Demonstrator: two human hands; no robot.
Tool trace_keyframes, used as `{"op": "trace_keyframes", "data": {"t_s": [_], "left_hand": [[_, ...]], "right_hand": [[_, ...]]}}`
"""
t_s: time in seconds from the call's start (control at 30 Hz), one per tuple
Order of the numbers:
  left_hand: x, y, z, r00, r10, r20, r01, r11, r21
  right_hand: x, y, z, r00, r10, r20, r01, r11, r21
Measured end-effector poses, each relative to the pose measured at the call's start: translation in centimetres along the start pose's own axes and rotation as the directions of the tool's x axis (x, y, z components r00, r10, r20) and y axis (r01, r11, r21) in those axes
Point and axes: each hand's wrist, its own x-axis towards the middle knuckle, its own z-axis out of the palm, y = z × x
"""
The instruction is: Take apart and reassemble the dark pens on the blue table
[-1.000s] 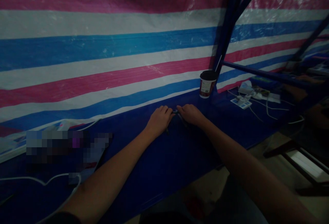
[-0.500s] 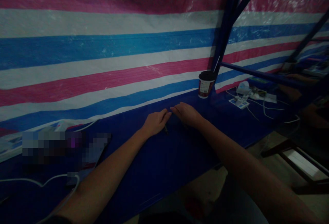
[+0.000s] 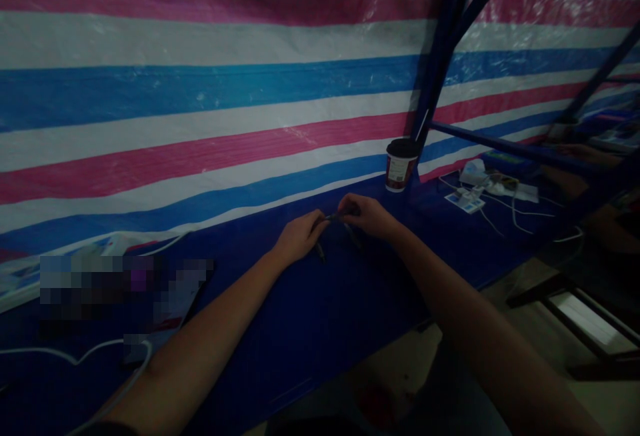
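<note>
From the head view, the left hand and right hand meet above the blue tabletop, fingertips closed from both sides on a thin dark cord, whose loose ends droop below them; the dark light hides its exact form. A lidded paper cup stands just beyond the right hand, with a white power strip farther right, before a striped tarpaulin.

Room to move on the blue table
Past the right hand, a paper cup in the way (white cords farther on); behind, a striped tarp wall.
</note>
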Motion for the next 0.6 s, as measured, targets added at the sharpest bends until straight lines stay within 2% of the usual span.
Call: {"op": "trace_keyframes", "data": {"t_s": [0.1, 0.23, 0.37, 0.47, 0.6], "left_hand": [[0.03, 0.09, 0.03, 1.000, 0.002, -0.006, -0.002, 1.000, 0.004], [0.06, 0.18, 0.05, 1.000, 0.012, -0.004, -0.012, 1.000, 0.005], [-0.03, 0.24, 0.10, 1.000, 0.013, -0.009, -0.013, 1.000, 0.008], [-0.17, 0.31, 0.15, 1.000, 0.016, -0.019, -0.016, 1.000, 0.013], [-0.17, 0.31, 0.07, 0.999, -0.003, -0.049, 0.002, 1.000, -0.014]], "right_hand": [[0.02, -0.13, -0.16, 0.999, 0.032, -0.025, -0.032, 0.999, -0.021], [-0.03, -0.31, -0.38, 1.000, 0.030, 0.006, -0.030, 0.999, -0.041], [-0.01, -0.60, -0.48, 0.994, 0.075, -0.076, -0.077, 0.997, -0.025], [0.12, -0.56, -0.43, 0.990, 0.112, -0.086, -0.119, 0.990, -0.074], [0.32, -0.19, -0.36, 0.990, 0.057, -0.128, -0.040, 0.991, 0.130]]}}
